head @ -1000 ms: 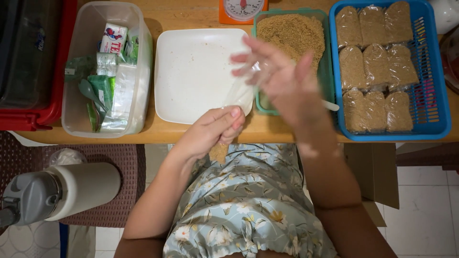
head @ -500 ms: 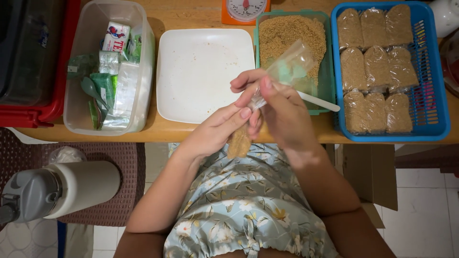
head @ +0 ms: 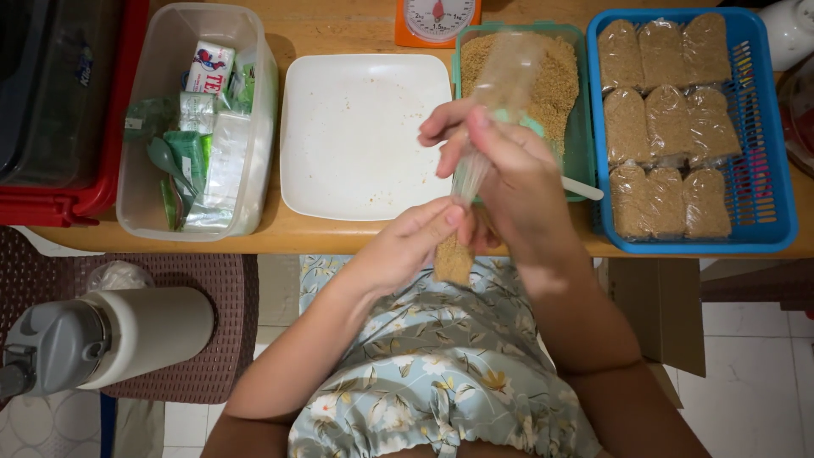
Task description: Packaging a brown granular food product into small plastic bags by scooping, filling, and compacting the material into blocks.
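Left hand [head: 415,242] is pinching the filled bottom of the clear bag [head: 475,170] | right hand [head: 509,174] is gripping its neck, fingers closed | white plate [head: 365,136] is sitting just behind.

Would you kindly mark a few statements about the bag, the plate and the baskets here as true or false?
1. Both hands hold a small clear bag partly filled with brown grain. True.
2. The white plate is piled with grain. False: only a few crumbs lie on it.
3. The blue basket holds filled bags. True.
4. The left hand rests on the orange scale. False: it grips the bag's lower end.
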